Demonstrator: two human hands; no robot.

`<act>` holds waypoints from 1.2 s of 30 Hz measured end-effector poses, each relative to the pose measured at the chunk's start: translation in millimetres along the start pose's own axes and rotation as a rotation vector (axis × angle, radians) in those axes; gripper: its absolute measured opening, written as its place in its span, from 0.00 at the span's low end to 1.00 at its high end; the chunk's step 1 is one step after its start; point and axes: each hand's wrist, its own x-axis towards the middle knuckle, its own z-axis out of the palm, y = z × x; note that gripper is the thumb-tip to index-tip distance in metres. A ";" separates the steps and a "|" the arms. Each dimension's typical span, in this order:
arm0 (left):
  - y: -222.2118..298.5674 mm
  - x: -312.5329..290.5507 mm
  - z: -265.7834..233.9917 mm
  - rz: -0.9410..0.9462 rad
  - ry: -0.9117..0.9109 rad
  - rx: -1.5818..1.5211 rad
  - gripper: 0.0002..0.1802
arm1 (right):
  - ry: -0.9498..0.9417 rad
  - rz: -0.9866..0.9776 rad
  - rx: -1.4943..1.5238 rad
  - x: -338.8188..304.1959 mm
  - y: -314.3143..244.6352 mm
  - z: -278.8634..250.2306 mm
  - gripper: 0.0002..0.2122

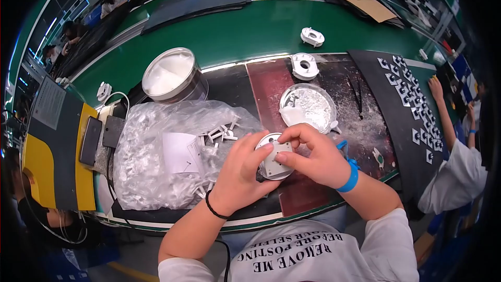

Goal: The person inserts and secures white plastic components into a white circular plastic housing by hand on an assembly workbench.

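A round white plastic part [275, 166] with a square grey plate on its face is between my two hands. My left hand [241, 169] curls around its left side and rim, fingers closed on it. My right hand [321, 159] pinches the plate's upper right with thumb and fingers, hiding part of it. Just beyond my right hand lies a round shallow dish [322, 105] with a whitish substance in it. Left of my left hand, a clear plastic bag [143, 162] spreads over the table, with small white plastic pieces [222, 133] at its opening.
Behind the bag stands a tub [180, 86] of white material. White ring-shaped housings [304, 66] sit beyond the dish. Dark tweezers [357, 96] lie right of it. Rows of small parts cover a black mat [373, 81]. A yellow-grey machine [57, 151] stands left; a co-worker's arm [442, 109] reaches in right.
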 end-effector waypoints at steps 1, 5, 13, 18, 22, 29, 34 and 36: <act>2.7 1.7 2.2 0.023 0.000 0.010 0.49 | 0.008 0.031 0.063 -1.6 1.4 -2.8 0.17; 2.8 7.3 -11.3 0.091 -0.035 0.075 0.41 | 0.030 0.130 0.293 3.1 -6.2 1.7 0.18; 3.0 2.9 -9.6 0.130 -0.027 0.085 0.40 | 0.073 -0.099 0.061 -2.2 4.5 -0.5 0.22; 5.7 6.2 -9.4 0.157 -0.027 0.078 0.38 | -0.135 0.224 0.690 -6.2 4.2 2.9 0.24; 6.2 6.5 -9.3 0.151 -0.030 0.070 0.38 | -0.176 0.189 0.709 -7.0 8.1 3.1 0.22; 7.1 6.3 -10.3 0.151 -0.023 0.066 0.39 | -0.144 0.198 0.611 -4.5 8.1 7.0 0.19; 7.7 7.4 -9.4 0.160 -0.025 0.061 0.40 | -0.066 0.151 0.570 -4.6 10.9 10.7 0.18; 6.1 8.1 -9.5 0.171 -0.025 0.063 0.40 | -0.050 0.149 0.572 -4.5 9.2 7.6 0.17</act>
